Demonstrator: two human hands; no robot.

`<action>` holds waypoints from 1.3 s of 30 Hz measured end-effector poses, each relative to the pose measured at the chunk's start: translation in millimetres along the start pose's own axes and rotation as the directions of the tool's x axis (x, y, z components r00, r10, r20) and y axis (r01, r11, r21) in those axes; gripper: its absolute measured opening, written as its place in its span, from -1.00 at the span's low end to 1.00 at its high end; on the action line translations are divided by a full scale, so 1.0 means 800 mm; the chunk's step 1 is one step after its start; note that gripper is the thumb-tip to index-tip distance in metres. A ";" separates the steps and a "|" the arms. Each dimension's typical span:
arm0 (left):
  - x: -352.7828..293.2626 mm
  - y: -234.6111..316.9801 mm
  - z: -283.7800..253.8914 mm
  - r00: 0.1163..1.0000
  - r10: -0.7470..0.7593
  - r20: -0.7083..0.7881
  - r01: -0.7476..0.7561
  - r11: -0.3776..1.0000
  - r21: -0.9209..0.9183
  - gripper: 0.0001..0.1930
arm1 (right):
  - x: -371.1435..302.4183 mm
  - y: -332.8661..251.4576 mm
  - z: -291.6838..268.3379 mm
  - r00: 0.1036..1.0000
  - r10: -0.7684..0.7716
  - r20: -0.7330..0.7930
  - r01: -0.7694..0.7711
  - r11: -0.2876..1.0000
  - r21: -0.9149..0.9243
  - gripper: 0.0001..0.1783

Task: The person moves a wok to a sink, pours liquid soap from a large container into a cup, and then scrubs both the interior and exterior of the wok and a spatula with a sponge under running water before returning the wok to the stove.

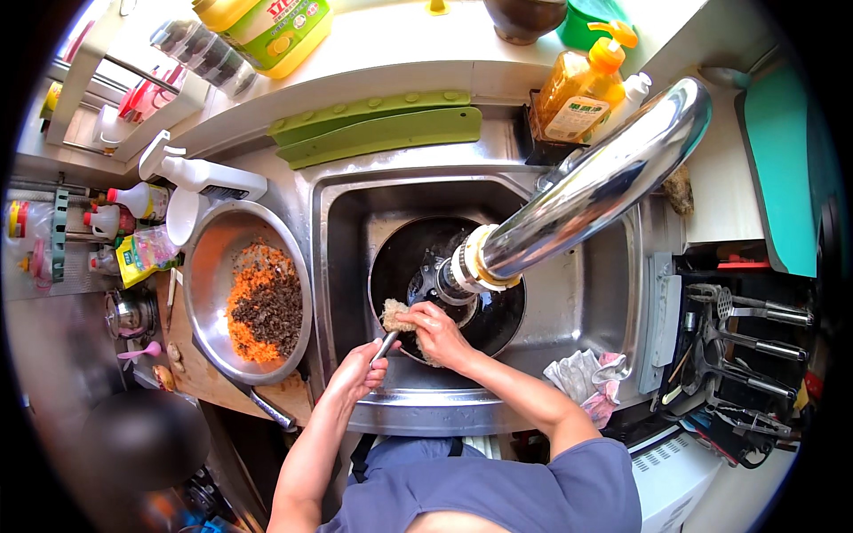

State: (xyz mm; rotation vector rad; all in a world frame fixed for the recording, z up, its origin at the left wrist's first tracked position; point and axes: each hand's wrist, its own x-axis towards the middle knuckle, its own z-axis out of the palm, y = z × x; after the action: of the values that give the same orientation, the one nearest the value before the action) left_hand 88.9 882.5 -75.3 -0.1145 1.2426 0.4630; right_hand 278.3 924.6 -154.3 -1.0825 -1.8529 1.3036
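At the far left, a pink plastic spoon [140, 352] lies near a light brown wooden board [188, 330]. A wide, round stainless-steel bowl [208, 266] rests partly over that board, holding a heap of finely chopped orange pieces [258, 263] and a mound of dark brown chopped pieces [270, 313]. Behind the bowl lies a white plastic spray bottle [222, 179].

Next comes a rectangular stainless-steel sink [564, 306]. At its near side, the left hand [357, 371] is closed around a slim, silver-coloured metal handle [385, 346]. The right hand [434, 334] grips a tan, rough-textured scrubber [394, 314] at the near left rim of a round black pan [499, 322], which sits in the sink with the handle at that rim. A thick, curved chrome faucet [600, 182] reaches over the pan.

To the right, crumpled grey and pink cloths [579, 375] lie on the sink's near right edge. Farther right are several metal kitchen utensils [760, 345] and a teal rectangular board [782, 160].
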 end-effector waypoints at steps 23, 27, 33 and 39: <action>-0.021 -0.013 0.009 1.000 0.009 -0.012 -0.007 0.980 0.201 -0.63 | 0.032 0.135 -0.017 0.916 0.303 -0.262 -0.333 0.940 -0.079 -0.62; -0.054 -0.015 0.016 0.997 0.058 -0.042 -0.041 0.943 0.330 -0.61 | 0.026 0.170 0.001 0.928 0.270 -0.255 -0.279 0.960 0.002 -0.66; -0.090 -0.020 0.005 0.989 0.125 0.083 -0.147 0.916 0.373 -0.60 | 0.045 0.182 0.003 0.799 0.509 -0.321 -0.425 0.855 0.297 -0.60; -0.071 -0.020 0.020 0.984 0.051 0.171 -0.111 0.923 0.368 -0.62 | 0.062 0.060 -0.031 0.771 0.372 -0.517 -0.391 0.917 0.077 -0.72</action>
State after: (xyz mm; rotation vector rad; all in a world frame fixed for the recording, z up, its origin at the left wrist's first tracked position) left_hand 95.7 858.1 -19.9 0.2983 1.1614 0.2904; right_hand 288.1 987.8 -190.1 -1.7080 -1.2841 1.0346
